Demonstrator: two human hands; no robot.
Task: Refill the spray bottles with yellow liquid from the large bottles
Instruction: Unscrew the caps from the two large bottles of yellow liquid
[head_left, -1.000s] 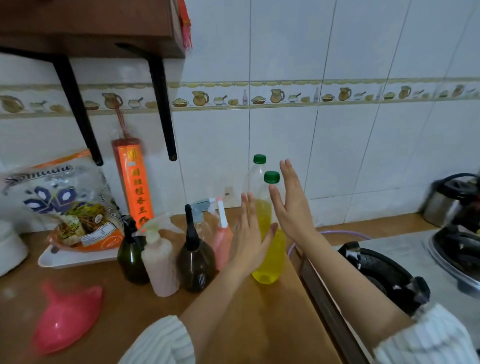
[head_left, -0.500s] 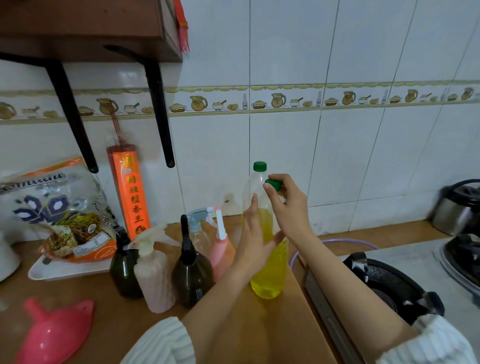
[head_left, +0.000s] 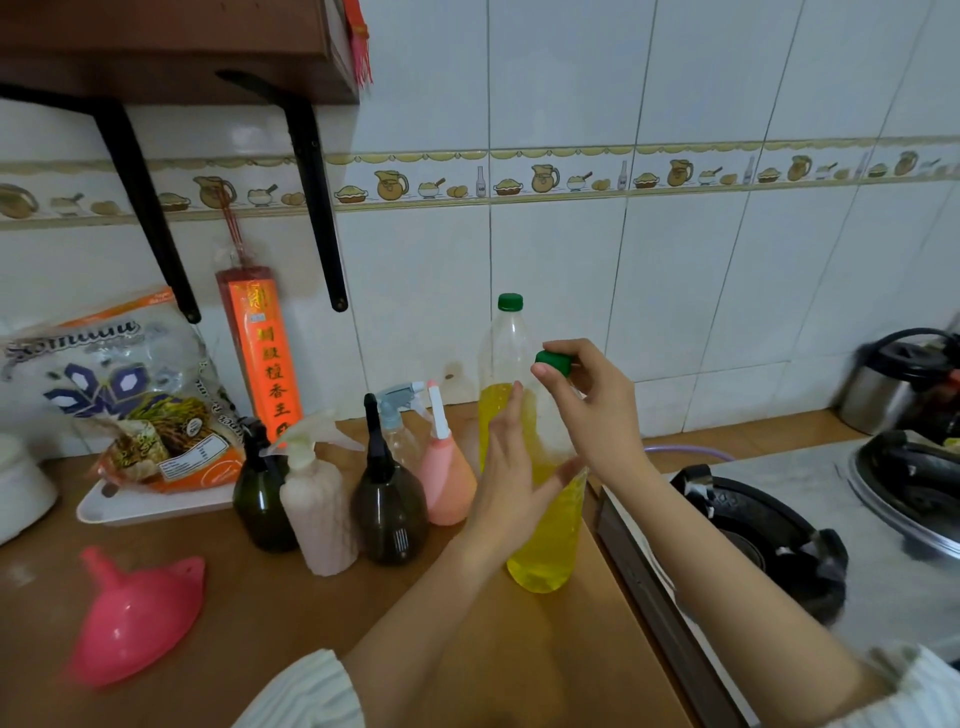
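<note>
Uncapping step: right hand (head_left: 592, 400) pinches green cap (head_left: 554, 362) of near large bottle (head_left: 545, 540); left hand (head_left: 506, 480) flat, released against it (steadying). Next: twist cap off.

Single view, head-worn, wide-angle. Looks forward and down from the near edge of the table (head_left: 519, 665) toward the tiled wall (head_left: 571, 249) at the far side. Close range: both forearms enter from the near edge. Shelf (head_left: 171, 47) overhead at far left; stove (head_left: 769, 540) at right. Straight lines bow toward the edges.
</note>
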